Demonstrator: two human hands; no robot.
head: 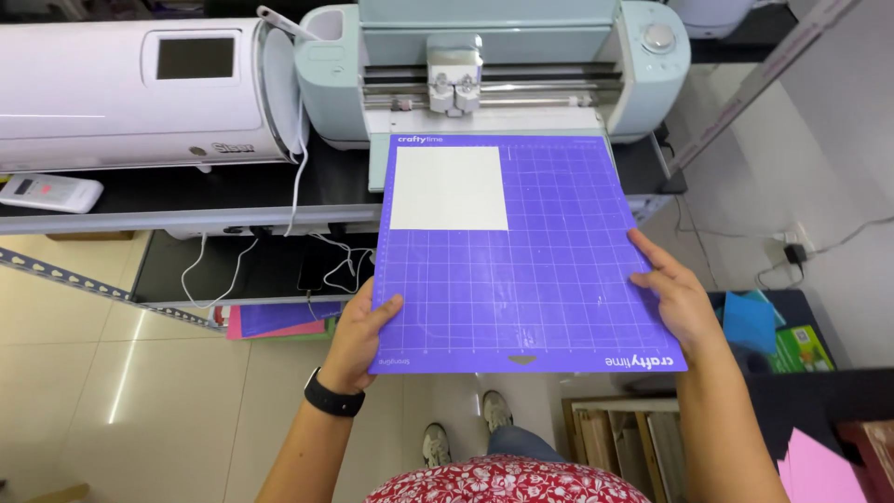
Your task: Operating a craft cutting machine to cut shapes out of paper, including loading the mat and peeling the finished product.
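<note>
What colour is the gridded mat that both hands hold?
The gridded mat is purple with white grid lines, seen best in the head view.

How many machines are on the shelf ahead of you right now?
2. A white machine sits at the left; a pale green cutting machine stands beside it, with the purple mat at its mouth. Others may lie out of frame.

Left hand (358, 337) fingers hidden under purple cutting mat (521, 279). Mat's far edge hidden inside cutting machine (484, 74). White machine (140, 88) cut off at left edge.
</note>
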